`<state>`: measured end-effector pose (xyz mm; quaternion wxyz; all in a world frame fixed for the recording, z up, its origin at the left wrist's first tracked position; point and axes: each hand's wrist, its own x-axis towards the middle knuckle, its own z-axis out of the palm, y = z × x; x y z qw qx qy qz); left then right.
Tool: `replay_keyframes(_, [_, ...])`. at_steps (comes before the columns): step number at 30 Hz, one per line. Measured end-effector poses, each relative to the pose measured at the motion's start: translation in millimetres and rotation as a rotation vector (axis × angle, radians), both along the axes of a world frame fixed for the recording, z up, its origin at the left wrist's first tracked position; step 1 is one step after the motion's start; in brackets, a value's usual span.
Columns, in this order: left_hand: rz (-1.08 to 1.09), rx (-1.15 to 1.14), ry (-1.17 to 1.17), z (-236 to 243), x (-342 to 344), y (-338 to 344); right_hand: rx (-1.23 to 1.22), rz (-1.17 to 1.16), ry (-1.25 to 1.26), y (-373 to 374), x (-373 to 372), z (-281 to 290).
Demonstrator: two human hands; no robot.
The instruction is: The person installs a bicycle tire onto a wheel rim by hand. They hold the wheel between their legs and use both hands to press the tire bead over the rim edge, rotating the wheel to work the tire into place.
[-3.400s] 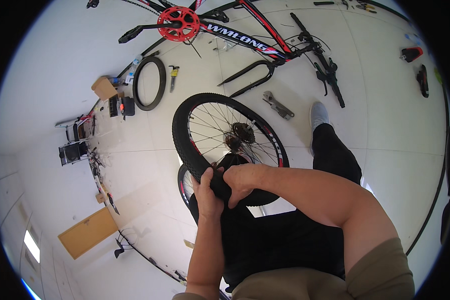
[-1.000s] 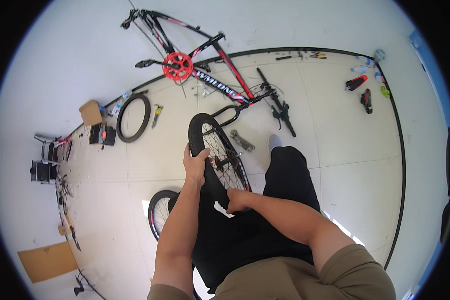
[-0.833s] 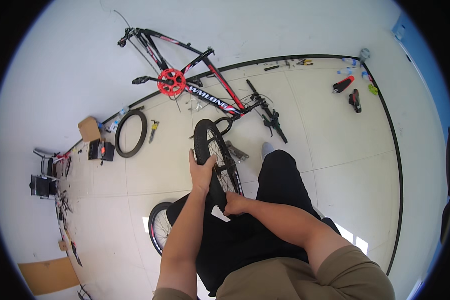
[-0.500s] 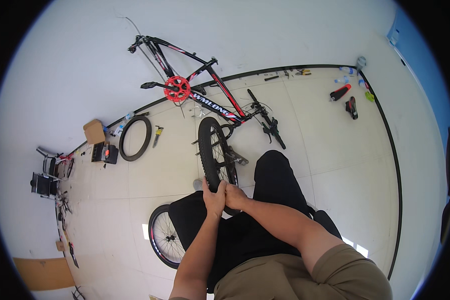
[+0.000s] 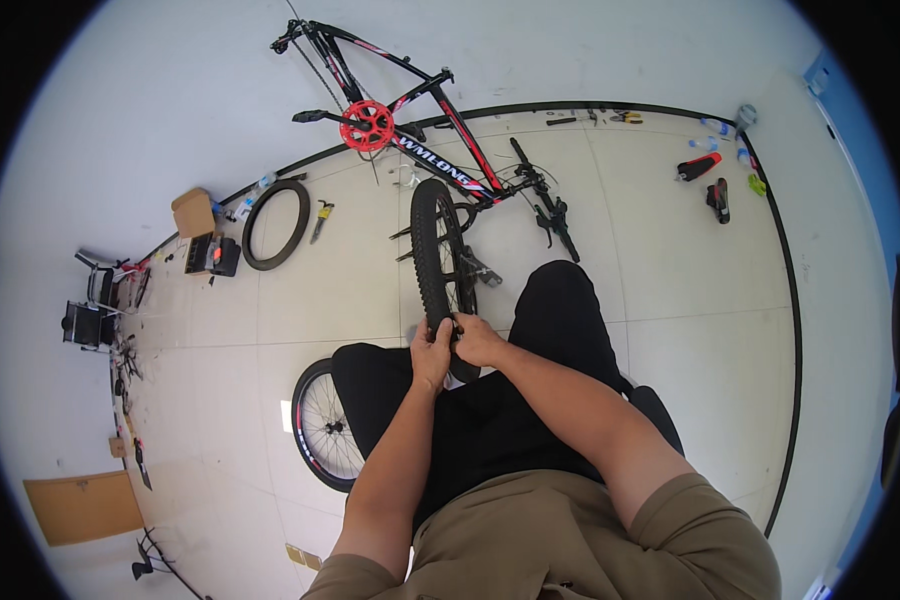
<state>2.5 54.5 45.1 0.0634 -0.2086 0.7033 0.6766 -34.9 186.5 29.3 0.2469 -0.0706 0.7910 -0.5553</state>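
An upright bicycle wheel with a black knobbed tyre [image 5: 433, 245] stands between my knees, seen nearly edge-on. My left hand [image 5: 432, 354] grips the near part of the tyre from the left, thumb on the tread. My right hand [image 5: 478, 340] is closed on the same part from the right, close beside my left; some of its fingers are hidden. Just past the wheel lie a black fork [image 5: 402, 250] and a large grey wrench [image 5: 480, 265].
Ahead are a bicycle frame [image 5: 470, 160] with red chainring and handlebar [image 5: 555, 215]. A second wheel [image 5: 300, 420] is by my left leg. A loose tyre [image 5: 250, 225], open box [image 5: 190, 215] and hammer-like tool [image 5: 321, 222] lie ahead left; saddle [image 5: 718, 200], bottles and small tools ahead right.
The wheel has turned from lying slanted to nearly edge-on. My left hand has slid down the tyre toward me to beside my right hand. The camera view has shifted.
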Motion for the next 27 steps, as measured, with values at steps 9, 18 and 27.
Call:
replay_keyframes(9, [0.057, 0.143, -0.101, 13.9, -12.2, 14.7, -0.013, -0.066, 0.019, 7.7, 3.9, 5.1])
replay_keyframes(18, [-0.056, 0.172, -0.165, -9.9, -16.6, 23.5, 0.226, -0.222, -0.056, 13.4, -1.8, 0.9])
replay_keyframes(27, [-0.051, 0.260, -0.190, -14.1, -27.3, 38.7, 0.097, -0.297, -0.343, 34.8, -10.3, 12.0])
